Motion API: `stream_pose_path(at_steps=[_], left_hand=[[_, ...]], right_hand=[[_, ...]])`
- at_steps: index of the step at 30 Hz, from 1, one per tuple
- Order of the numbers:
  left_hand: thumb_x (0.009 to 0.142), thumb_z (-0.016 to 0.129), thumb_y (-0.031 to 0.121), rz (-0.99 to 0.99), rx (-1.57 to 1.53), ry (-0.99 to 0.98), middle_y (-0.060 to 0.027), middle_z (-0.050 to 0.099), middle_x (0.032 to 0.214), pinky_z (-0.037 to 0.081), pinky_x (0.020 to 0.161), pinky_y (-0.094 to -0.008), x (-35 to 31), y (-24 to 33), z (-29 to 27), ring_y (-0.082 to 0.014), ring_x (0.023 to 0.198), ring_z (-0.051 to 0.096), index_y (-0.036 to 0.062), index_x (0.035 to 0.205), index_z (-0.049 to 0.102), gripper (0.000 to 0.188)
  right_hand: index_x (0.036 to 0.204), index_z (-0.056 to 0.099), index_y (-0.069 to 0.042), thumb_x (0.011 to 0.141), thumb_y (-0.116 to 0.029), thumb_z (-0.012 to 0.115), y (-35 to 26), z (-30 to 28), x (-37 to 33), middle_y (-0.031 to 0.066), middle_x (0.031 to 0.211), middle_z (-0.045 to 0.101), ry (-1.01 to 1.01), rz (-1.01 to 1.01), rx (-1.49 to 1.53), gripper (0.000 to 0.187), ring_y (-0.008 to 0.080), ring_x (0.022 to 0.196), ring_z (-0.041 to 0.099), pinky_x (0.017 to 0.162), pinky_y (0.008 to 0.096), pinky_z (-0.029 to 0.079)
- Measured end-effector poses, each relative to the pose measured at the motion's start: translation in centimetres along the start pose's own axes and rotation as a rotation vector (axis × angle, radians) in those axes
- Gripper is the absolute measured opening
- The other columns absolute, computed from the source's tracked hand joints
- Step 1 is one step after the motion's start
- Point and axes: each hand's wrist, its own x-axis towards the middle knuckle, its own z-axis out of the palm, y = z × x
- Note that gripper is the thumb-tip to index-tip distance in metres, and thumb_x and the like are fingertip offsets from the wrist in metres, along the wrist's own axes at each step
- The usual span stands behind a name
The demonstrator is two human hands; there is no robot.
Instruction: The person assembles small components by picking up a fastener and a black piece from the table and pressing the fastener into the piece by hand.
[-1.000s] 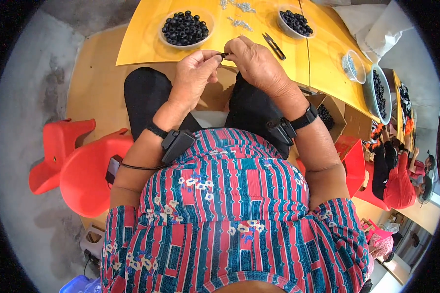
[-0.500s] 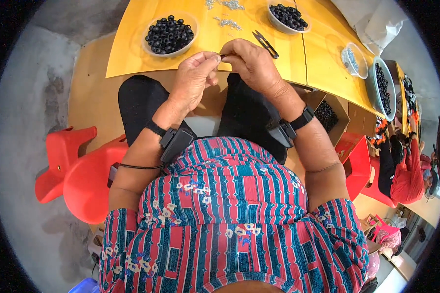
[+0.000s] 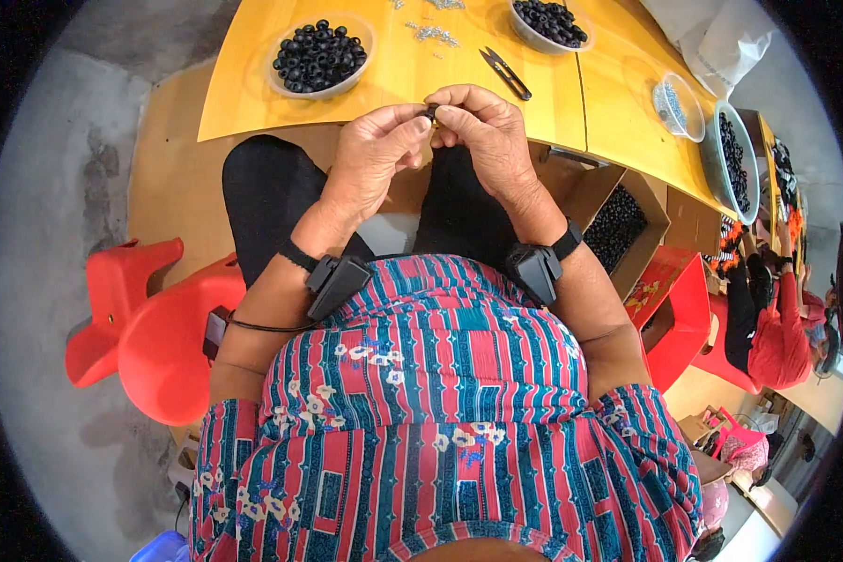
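Observation:
My left hand [image 3: 375, 155] and my right hand [image 3: 482, 136] meet at the near edge of a yellow table [image 3: 403, 75], fingertips pinched together on one small black bead-like piece [image 3: 431, 113]. The piece is mostly hidden by my fingers. A white bowl of black beads [image 3: 320, 58] stands on the table to the left, beyond my left hand. Small black snips [image 3: 506, 73] lie just beyond my right hand, and a scatter of small silver metal parts [image 3: 431, 33] lies further back. Both wrists carry black strapped devices.
A second bowl of black beads [image 3: 548, 21] stands at the back right, with a clear bowl [image 3: 676, 105] and more bead bowls further right. A cardboard box of black beads [image 3: 618, 225] sits by my right knee. Red plastic stools [image 3: 150, 318] stand left; another seated person [image 3: 768, 318] is at right.
My hands have stayed together on the small piece, with only slight finger shifts. The view has tilted so the table and bowls sit a little higher in the picture.

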Motion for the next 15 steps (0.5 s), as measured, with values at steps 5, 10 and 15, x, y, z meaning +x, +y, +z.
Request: stream_pose_path(at_steps=[5,10,15], left_hand=[[0.086,0.059,0.011,-0.008,0.064,0.0,-0.0021,0.057,0.083,0.044,0.062,-0.0214,-0.62,0.12,-0.37,-0.0068,0.067,0.049,-0.0038,0.112,0.054,0.03],[0.086,0.058,0.011,0.098,0.189,0.038,-0.0003,0.058,0.079,0.043,0.058,-0.0168,-0.71,0.36,0.25,-0.0046,0.064,0.05,-0.0053,0.106,0.059,0.025],[0.086,0.058,0.008,0.124,0.24,0.057,-0.0017,0.06,0.081,0.044,0.058,-0.0174,-0.52,0.28,0.02,-0.0052,0.064,0.051,-0.0055,0.105,0.059,0.024]], right_hand=[[0.096,0.058,0.002,0.085,-0.01,0.056,-0.35,0.0,-0.24,0.0024,0.076,0.06,-0.045,-0.044,-0.065,0.016,0.0072,0.063,0.055,0.057,0.0192,0.044],[0.096,0.057,0.001,0.085,-0.01,0.055,-0.54,-0.13,-0.06,0.0017,0.073,0.057,-0.073,-0.037,-0.096,0.016,0.0077,0.062,0.053,0.058,0.0198,0.044],[0.097,0.056,0.002,0.086,-0.009,0.053,-0.46,-0.3,0.32,0.001,0.07,0.054,-0.092,-0.054,-0.109,0.016,0.008,0.061,0.051,0.059,0.0204,0.043]])
